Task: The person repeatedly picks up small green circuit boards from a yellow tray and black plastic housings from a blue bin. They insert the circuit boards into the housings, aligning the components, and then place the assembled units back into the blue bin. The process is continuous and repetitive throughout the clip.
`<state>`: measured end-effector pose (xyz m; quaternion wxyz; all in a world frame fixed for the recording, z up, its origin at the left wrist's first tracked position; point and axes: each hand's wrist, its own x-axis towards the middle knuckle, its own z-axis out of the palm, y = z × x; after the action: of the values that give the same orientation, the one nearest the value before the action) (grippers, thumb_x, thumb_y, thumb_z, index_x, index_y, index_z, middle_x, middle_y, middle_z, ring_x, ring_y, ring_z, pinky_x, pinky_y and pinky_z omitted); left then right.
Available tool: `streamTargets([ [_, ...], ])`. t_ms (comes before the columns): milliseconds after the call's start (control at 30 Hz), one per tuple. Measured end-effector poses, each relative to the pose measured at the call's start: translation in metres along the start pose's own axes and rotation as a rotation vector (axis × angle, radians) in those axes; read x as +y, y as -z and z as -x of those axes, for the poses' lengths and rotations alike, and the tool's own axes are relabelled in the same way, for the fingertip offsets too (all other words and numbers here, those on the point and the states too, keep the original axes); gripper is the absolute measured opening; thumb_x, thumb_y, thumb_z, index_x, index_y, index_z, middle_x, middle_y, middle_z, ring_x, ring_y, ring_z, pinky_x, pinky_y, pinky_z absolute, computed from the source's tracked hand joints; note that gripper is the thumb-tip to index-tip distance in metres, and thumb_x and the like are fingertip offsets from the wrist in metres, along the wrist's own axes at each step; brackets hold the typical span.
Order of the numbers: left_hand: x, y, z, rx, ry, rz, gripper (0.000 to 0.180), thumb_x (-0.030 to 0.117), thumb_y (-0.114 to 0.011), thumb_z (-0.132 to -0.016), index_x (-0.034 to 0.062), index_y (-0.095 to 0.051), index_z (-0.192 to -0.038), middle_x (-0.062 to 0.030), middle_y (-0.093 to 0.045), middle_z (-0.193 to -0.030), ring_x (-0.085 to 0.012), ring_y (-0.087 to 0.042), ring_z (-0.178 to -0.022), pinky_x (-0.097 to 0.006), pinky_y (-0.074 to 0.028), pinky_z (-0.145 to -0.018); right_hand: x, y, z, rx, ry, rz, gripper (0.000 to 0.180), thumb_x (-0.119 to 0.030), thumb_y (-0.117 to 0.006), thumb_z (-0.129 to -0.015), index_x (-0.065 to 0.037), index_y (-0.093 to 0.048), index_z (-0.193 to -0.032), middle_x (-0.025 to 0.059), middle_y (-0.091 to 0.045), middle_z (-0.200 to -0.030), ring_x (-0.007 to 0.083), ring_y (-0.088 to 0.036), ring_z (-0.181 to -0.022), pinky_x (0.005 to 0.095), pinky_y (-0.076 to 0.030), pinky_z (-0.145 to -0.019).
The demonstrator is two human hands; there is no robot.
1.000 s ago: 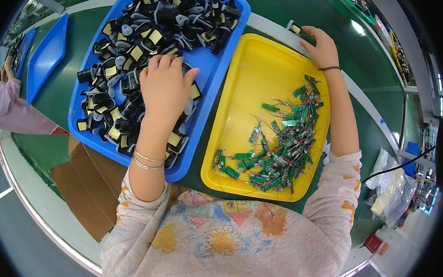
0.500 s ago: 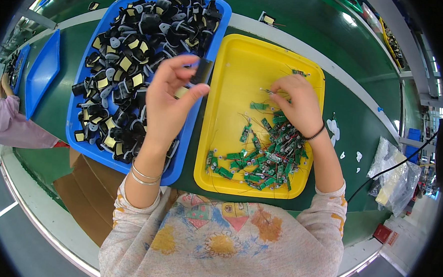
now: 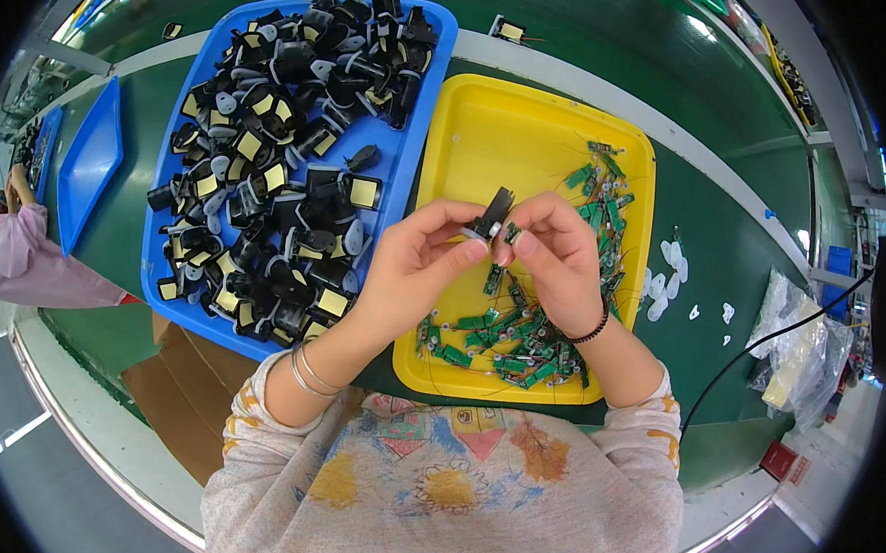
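Head view: left hand (image 3: 411, 263) pinches a black housing (image 3: 492, 211) at frame centre, over the yellow tray (image 3: 476, 128); right hand (image 3: 564, 266), just beside, pinches a small green part (image 3: 511, 234); whether the two pieces touch, cannot tell. Loose circuit boards (image 3: 525, 341) lie in the tray's right and lower areas. Blue tray (image 3: 394, 159), upper left, heaped with similar housings (image 3: 254, 146).

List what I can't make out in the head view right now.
All in the head view:
Whether the black part and small piece touch: fingers of the left hand and right hand partly cover them.
Lowest boards in the yellow tray: under others.
Lowest parts in the blue tray: under others.
What, if anything, the co-worker's hand holds: too small.
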<state>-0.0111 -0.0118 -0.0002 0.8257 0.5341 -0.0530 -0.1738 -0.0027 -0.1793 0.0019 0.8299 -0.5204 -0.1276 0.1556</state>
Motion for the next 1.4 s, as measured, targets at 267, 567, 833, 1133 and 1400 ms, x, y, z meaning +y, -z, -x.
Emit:
streamTargets([
  [267,-0.004,0.003,0.0,0.043,-0.136,0.052,0.018,-0.002,-0.059,-0.078,-0.0021,-0.052,-0.094,-0.0103,-0.056,-0.1,-0.0172,-0.055,-0.096,-0.03,-0.043,-0.086,-0.007,0.004,0.004,0.12,0.471,0.828,0.014,-0.003,-0.068,-0.068,-0.001,-0.058,-0.078,0.0086,-0.057,-0.069,0.02,-0.055,-0.06,0.0268,-0.043,-0.055],
  [567,0.001,0.0,0.002,0.054,-0.191,-0.076,0.025,0.003,-0.068,-0.072,-0.0028,-0.055,-0.093,-0.0118,-0.056,-0.099,-0.0209,-0.056,-0.096,-0.032,-0.047,-0.083,-0.009,0.004,0.004,0.096,0.533,0.879,0.014,-0.005,-0.07,-0.065,-0.002,-0.059,-0.074,0.0084,-0.057,-0.064,0.0215,-0.054,-0.054,0.0278,-0.041,-0.049],
  [833,0.004,-0.002,0.004,0.112,-0.337,-0.416,0.025,0.002,-0.073,-0.064,-0.0021,-0.061,-0.085,-0.0126,-0.059,-0.096,-0.0179,-0.059,-0.089,-0.027,-0.052,-0.075,-0.012,0.002,0.007,0.073,0.615,0.939,0.011,-0.003,-0.067,-0.065,-0.003,-0.058,-0.071,0.0067,-0.052,-0.058,0.0202,-0.048,-0.047,0.0272,-0.037,-0.043],
  [1133,0.004,-0.003,0.003,0.102,-0.378,-0.429,0.025,0.001,-0.073,-0.064,-0.002,-0.061,-0.086,-0.0127,-0.059,-0.095,-0.0205,-0.059,-0.093,-0.028,-0.053,-0.076,-0.013,-0.002,0.007,0.085,0.644,0.968,0.011,-0.002,-0.067,-0.064,-0.003,-0.057,-0.069,0.0067,-0.051,-0.056,0.0206,-0.047,-0.046,0.0269,-0.036,-0.043],
  [1400,0.0,-0.003,0.003,0.053,-0.389,-0.28,0.019,-0.004,-0.068,-0.067,-0.0028,-0.058,-0.084,-0.0137,-0.057,-0.096,-0.022,-0.057,-0.095,-0.026,-0.053,-0.072,-0.012,-0.002,0.008,0.062,0.635,0.959,0.011,-0.003,-0.067,-0.064,-0.004,-0.058,-0.07,0.0067,-0.051,-0.056,0.0207,-0.048,-0.046,0.0271,-0.036,-0.043],
])
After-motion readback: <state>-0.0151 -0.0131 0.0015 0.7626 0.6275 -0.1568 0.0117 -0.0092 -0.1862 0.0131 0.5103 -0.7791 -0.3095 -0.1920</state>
